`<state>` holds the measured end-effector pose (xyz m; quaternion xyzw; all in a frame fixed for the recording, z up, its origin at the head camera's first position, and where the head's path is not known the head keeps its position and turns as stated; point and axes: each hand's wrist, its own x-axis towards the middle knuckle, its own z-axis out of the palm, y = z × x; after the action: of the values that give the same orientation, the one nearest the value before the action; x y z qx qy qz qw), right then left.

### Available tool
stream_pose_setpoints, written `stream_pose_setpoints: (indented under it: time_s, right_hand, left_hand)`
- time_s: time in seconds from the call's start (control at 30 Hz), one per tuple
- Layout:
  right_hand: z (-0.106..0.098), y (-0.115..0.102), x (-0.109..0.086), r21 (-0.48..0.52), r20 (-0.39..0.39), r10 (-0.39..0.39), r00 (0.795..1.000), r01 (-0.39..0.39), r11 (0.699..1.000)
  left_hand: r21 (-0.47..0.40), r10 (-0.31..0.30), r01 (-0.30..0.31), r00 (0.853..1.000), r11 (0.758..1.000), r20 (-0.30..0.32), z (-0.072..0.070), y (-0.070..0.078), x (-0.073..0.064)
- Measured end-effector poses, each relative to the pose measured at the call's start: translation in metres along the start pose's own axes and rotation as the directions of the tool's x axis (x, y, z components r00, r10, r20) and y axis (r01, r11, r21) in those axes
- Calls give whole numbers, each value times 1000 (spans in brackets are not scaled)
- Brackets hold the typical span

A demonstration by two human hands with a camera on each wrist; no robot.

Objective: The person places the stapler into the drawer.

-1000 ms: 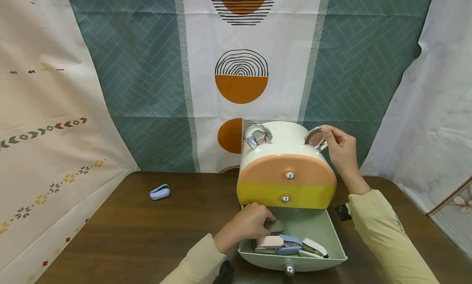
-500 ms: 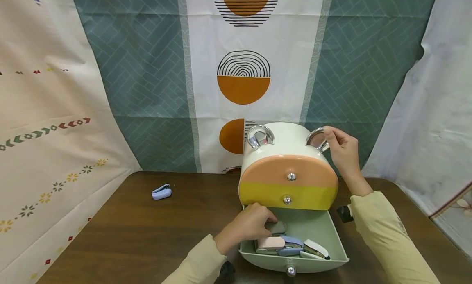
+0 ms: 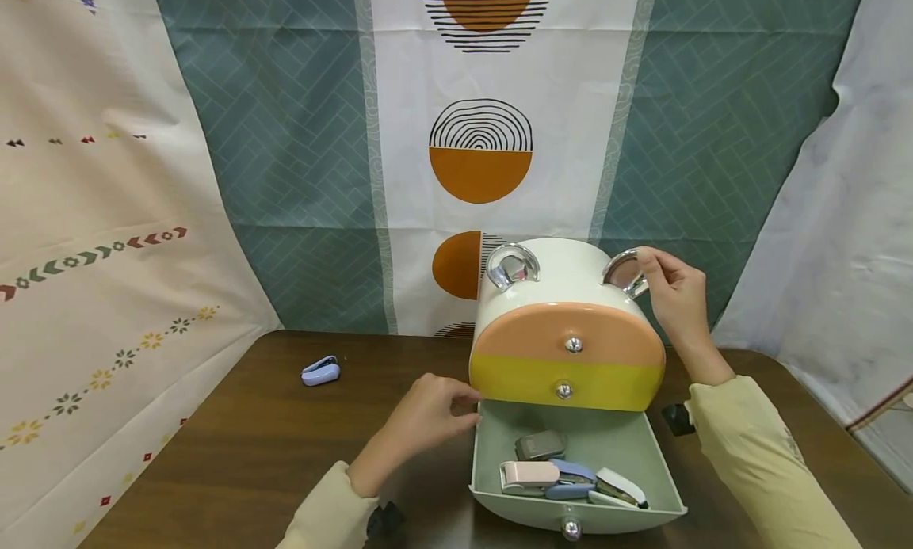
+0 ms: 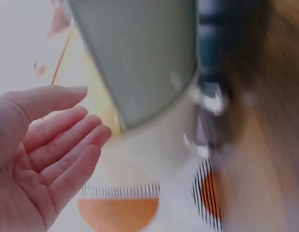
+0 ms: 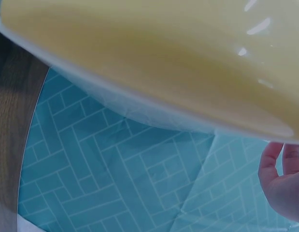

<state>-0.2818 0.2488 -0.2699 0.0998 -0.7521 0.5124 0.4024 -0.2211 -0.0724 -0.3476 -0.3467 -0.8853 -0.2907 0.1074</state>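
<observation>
A rounded desktop drawer box (image 3: 559, 272) has a white body, orange and yellow drawer fronts and two silver ear-like rings on top. Its green bottom drawer (image 3: 606, 434) is pulled out. Inside lie a grey stapler (image 3: 540, 446), a pink stapler (image 3: 531, 474), a blue stapler (image 3: 571, 481) and a white stapler (image 3: 619, 487). My left hand (image 3: 428, 414) is beside the drawer's left wall, holding nothing; its fingers are loosely bent in the left wrist view. With thumb and fingers, my right hand (image 3: 678, 295) pinches the right silver ring (image 3: 624, 270).
A light blue stapler (image 3: 321, 371) lies on the brown wooden table (image 3: 235, 454), toward the far left. Behind the table hangs a green and white patterned cloth (image 3: 299, 137). Pale cloths hang at both sides.
My left hand has let go of the grey stapler and moved left out of the drawer. The grey stapler stays in the drawer. My right hand keeps its hold on the ring.
</observation>
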Motion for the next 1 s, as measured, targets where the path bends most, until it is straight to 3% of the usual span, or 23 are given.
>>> stream_pose_setpoints:
  time_s: [0.13, 0.23, 0.47, 0.63, 0.73, 0.87, 1.0]
  right_hand:
    - [0, 1, 1, -5, -11, 7, 1000, -7, 1000]
    - [0, 0, 0, -14, -7, 9, 1000, -9, 1000]
    - [0, 2, 0, -3, 0, -1, 1000, 1, 1000]
    - [1, 0, 0, -10, 6, 7, 1000, -7, 1000]
    - [0, 0, -1, -11, 5, -4, 1000, 4, 1000]
    - [0, -2, -2, -8, 1, -9, 1000, 9, 1000]
    - [0, -2, -2, -22, 5, -4, 1000, 4, 1000]
  left_hand:
    - [44, -85, 89, 993, 995, -86, -18, -29, -15]
    - [66, -161, 171, 977, 983, -137, -31, -56, -26]
    - [65, -350, 372, 911, 926, -217, -53, -116, -50]
    - [93, -417, 455, 867, 886, -273, -61, -151, -59]
    - [111, -439, 487, 849, 866, -295, -64, -169, -61]
    - [118, -459, 509, 837, 852, -297, -66, -186, -61]
    - [139, -493, 533, 836, 835, -243, -68, -198, -64]
